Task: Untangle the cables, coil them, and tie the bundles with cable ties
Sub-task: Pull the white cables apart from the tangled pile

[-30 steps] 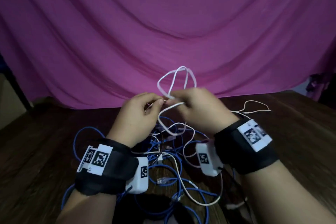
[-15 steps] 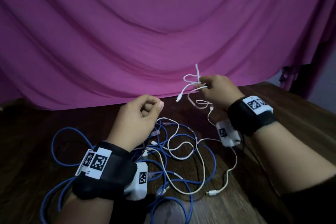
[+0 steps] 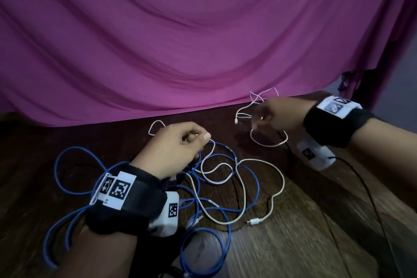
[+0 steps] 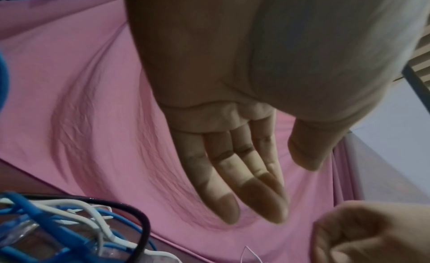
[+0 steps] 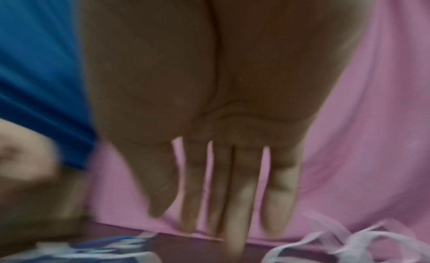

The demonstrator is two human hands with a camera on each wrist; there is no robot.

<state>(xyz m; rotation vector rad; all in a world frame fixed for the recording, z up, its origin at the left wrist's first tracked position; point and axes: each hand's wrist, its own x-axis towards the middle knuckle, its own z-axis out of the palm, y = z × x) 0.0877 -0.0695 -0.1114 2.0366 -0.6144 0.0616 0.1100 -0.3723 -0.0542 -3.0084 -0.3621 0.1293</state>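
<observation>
While the right hand (image 3: 276, 115) fingers lie straight over a freed thin white cable (image 3: 259, 119), the left hand (image 3: 173, 149) fingers relaxed, blue cables (image 3: 225, 187) remain tangled, uncoiled, untied.

Dim, purplish lighting throughout; the right wrist view is heavily motion-blurred, edges stretched.

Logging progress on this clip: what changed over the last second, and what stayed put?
The right hand carried the thin white cable away from the left hand, rightward and down to the table, where it now lies beside straight fingers. The left hand let go and dropped toward the pile. The tangle of blue cables and the thicker white cable stayed put.
</observation>
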